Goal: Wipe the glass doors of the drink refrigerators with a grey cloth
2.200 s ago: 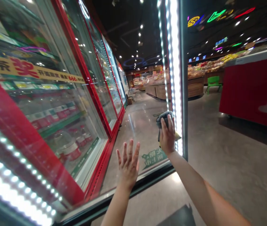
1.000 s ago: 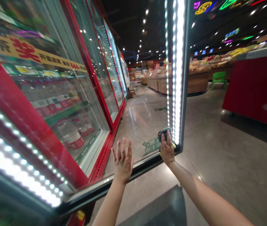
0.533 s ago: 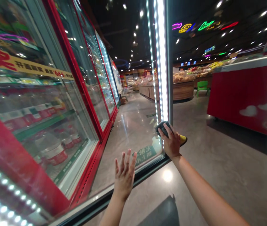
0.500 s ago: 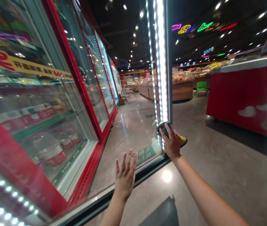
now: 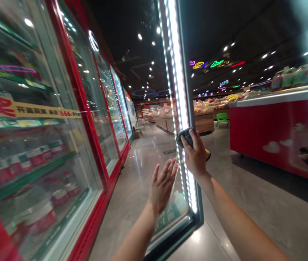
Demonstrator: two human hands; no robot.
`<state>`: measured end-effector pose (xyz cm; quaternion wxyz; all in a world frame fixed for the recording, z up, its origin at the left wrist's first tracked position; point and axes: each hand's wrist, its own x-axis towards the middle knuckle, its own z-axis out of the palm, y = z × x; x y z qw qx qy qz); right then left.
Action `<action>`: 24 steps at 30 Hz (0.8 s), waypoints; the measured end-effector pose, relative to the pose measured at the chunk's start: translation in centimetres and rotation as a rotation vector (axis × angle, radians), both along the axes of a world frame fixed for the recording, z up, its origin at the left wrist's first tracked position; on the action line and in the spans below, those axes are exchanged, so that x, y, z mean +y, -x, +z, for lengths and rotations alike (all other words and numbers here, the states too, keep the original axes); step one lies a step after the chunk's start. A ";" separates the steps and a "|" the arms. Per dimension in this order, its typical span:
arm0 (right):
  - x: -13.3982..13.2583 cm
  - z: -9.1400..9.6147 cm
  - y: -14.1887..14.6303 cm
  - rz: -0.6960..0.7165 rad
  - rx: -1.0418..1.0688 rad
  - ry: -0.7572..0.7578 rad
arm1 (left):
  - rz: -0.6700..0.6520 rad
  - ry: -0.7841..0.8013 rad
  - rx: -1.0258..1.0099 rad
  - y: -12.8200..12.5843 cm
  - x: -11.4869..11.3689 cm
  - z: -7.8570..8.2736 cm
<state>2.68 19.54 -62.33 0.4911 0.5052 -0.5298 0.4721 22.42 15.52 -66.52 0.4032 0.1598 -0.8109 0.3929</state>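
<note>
An open glass fridge door (image 5: 189,108) with a strip of white LED lights along its edge stands in front of me. My right hand (image 5: 195,156) presses a dark grey and yellow cloth (image 5: 184,136) against the door's lit edge, fingers curled over it. My left hand (image 5: 162,185) is flat on the glass lower down, fingers stretched out and holding nothing.
Red-framed drink fridges (image 5: 61,145) with bottles on shelves line the left side. A red chest freezer (image 5: 275,134) stands at the right. A polished floor aisle (image 5: 148,163) runs ahead to wooden produce stands (image 5: 202,121) and a green chair (image 5: 221,119).
The door has swung so I see it more edge-on. My right hand slid the cloth down the lit edge and back up. My left hand moved right, closer to the right hand.
</note>
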 end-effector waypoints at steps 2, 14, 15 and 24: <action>0.7 -1.0 0.1 0.010 0.039 0.021 | -0.015 0.014 0.010 1.1 -0.1 2.8; 1.7 8.8 0.0 -0.037 0.035 0.064 | -0.123 0.004 0.093 4.0 0.3 12.0; 1.6 10.9 -0.2 -0.052 0.032 0.063 | -0.130 -0.009 0.121 4.5 0.3 13.3; 1.4 24.2 -0.3 0.008 0.060 0.057 | -0.185 -0.043 0.178 6.6 -0.2 26.0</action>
